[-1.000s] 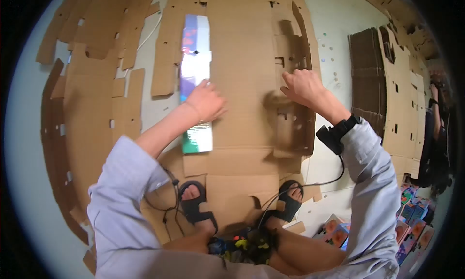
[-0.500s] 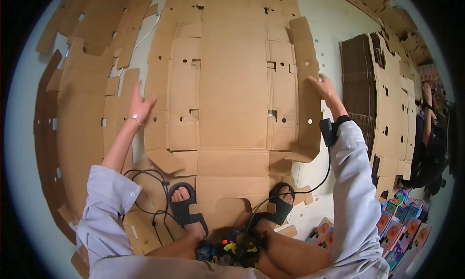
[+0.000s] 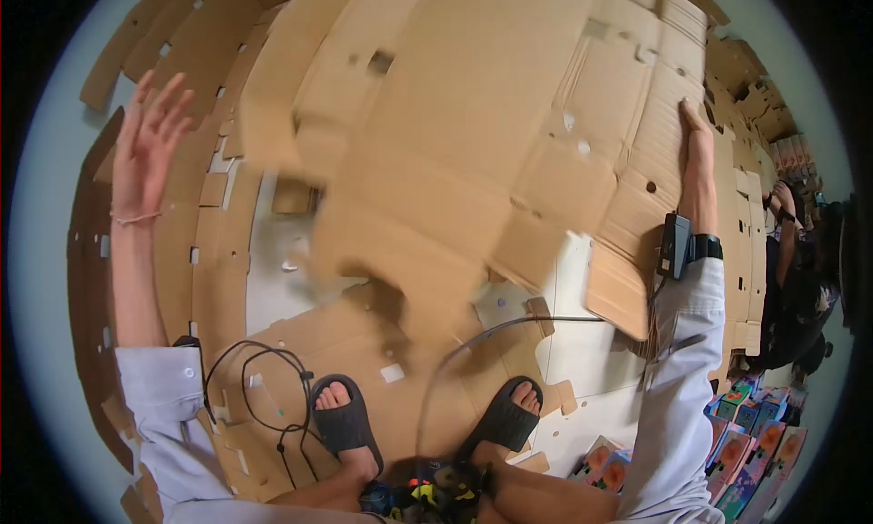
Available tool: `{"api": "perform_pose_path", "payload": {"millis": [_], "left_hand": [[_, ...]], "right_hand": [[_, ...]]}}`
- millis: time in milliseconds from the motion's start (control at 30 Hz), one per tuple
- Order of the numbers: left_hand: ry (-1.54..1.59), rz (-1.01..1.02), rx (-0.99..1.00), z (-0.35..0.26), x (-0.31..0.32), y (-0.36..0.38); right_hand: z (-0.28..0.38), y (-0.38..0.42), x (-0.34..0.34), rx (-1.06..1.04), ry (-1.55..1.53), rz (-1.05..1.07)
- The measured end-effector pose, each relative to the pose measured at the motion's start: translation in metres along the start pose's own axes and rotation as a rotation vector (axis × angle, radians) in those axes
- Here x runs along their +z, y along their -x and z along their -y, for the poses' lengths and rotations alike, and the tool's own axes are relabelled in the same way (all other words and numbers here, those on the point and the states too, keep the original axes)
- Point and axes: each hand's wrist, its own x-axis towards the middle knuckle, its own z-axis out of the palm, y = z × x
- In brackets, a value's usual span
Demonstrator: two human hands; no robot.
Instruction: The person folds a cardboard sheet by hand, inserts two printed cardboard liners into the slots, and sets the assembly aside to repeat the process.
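A large flat cardboard sheet [image 3: 436, 142] with slots and folded flaps is tilted off the floor, its near end blurred by motion. At its right edge, my right hand [image 3: 697, 160] grips the border, the thumb on the upper face and the other fingers hidden. My left hand [image 3: 153, 147] is raised at the left, fingers spread, holding nothing and apart from the sheet. Beneath that hand stands more flat cardboard [image 3: 173, 251].
My feet in black sandals [image 3: 346, 424] stand on cardboard. A looped black cable [image 3: 264, 351] lies at the left. Colourful boxes [image 3: 737, 433] are at the lower right, and another person [image 3: 791, 279] is at the far right beside stacked cardboard [image 3: 747, 251].
The sheet has risen from the floor and swung, tilted, to the right with my right hand. My left hand has moved away to the left and up, off the sheet's side.
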Motion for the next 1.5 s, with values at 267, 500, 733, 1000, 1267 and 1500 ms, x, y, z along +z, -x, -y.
{"api": "perform_pose_path", "payload": {"millis": [267,500,733,1000,1267,1500], "left_hand": [[-0.403,-0.132,-0.305,0.051,0.001,0.007],[-0.650,0.123,-0.567,0.150,0.025,0.046],[-0.910,0.265,-0.679,0.210,0.047,0.078],[-1.235,0.399,-0.380,0.231,0.071,0.091],[-1.439,0.809,-0.486,0.184,0.111,0.111],[-1.194,0.751,-0.356,0.179,0.101,0.127]], "right_hand": [[-0.028,0.269,0.107,-0.130,0.671,1.634],[-0.040,0.237,0.097,0.092,0.636,1.580],[-0.162,0.145,0.039,0.318,0.979,0.762],[-0.206,0.198,0.067,0.042,1.297,0.972],[-0.197,0.211,0.065,-0.258,1.513,1.086],[-0.182,0.192,0.052,-0.123,1.279,1.090]]}}
